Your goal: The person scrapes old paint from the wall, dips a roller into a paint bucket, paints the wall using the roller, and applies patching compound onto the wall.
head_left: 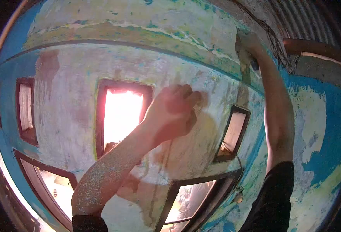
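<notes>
Two bare hands are raised before a patchy painted wall (72, 104). The right hand (252, 43), in the upper right of the frame, reaches above the moulded band and is closed around a handled tool (254, 63); its dark handle end shows below the fist, and a flat grey part appears at the left of the fist, against the wall. The left hand (172, 112), near the centre of the frame, is between the bright opening (123, 116) and the small framed opening (234, 133) at right; its fingers are curled inward.

Step in hand, in my judgement: surface work on the upper wall, beside the pale ragged line. The next move would call for a firm grip, the flat part kept level with the surface, and care near the cables (270, 34) at upper right.

Not verified: the tool's working edge is largely masked by the right hand, so its type is unconfirmed. I cannot tell whether the left hand holds anything or touches the wall. Glare washes out the bright opening; the frame's corners are black.
</notes>
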`<state>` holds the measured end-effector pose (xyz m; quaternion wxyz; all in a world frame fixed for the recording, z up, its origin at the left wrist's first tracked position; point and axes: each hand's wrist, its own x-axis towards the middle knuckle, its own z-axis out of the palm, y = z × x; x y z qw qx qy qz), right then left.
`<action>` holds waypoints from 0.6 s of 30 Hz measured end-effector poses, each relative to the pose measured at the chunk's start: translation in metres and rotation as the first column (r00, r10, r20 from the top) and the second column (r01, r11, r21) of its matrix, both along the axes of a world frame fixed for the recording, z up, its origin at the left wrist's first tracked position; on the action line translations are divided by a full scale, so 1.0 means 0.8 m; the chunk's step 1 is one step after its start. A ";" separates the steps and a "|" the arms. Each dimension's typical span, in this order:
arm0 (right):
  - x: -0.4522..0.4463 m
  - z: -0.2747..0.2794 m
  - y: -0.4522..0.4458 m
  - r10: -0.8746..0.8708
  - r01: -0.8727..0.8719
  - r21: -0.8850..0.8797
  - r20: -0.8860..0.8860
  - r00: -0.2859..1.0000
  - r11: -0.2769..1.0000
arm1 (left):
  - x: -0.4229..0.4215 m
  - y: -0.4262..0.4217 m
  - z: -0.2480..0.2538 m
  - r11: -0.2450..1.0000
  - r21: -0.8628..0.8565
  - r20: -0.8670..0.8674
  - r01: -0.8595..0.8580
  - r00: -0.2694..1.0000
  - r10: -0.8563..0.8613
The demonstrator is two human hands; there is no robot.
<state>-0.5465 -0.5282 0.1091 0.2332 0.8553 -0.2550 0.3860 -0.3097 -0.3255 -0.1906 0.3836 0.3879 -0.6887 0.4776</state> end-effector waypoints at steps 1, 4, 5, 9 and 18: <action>0.016 -0.003 -0.007 -0.150 0.155 -0.083 0.062 0.987 0.984 | -0.003 -0.013 0.006 0.999 0.039 0.021 0.021 1.000 -0.022; 0.036 -0.120 0.007 0.105 0.046 -0.409 0.339 0.935 0.911 | 0.024 -0.072 0.011 0.992 -0.087 0.051 0.091 0.995 -0.087; 0.035 -0.162 0.001 0.259 -0.090 -0.428 0.356 0.898 0.899 | 0.032 -0.087 0.006 0.979 -0.161 0.062 0.123 0.992 -0.114; -0.001 -0.125 0.007 -0.046 0.081 -0.106 0.297 0.954 0.991 | 0.023 -0.075 0.003 0.989 0.021 -0.165 0.148 0.976 -0.142; 0.008 -0.161 -0.001 0.139 -0.123 -0.069 0.364 0.921 0.990 | 0.034 -0.078 -0.006 0.983 -0.167 -0.032 0.083 0.996 -0.089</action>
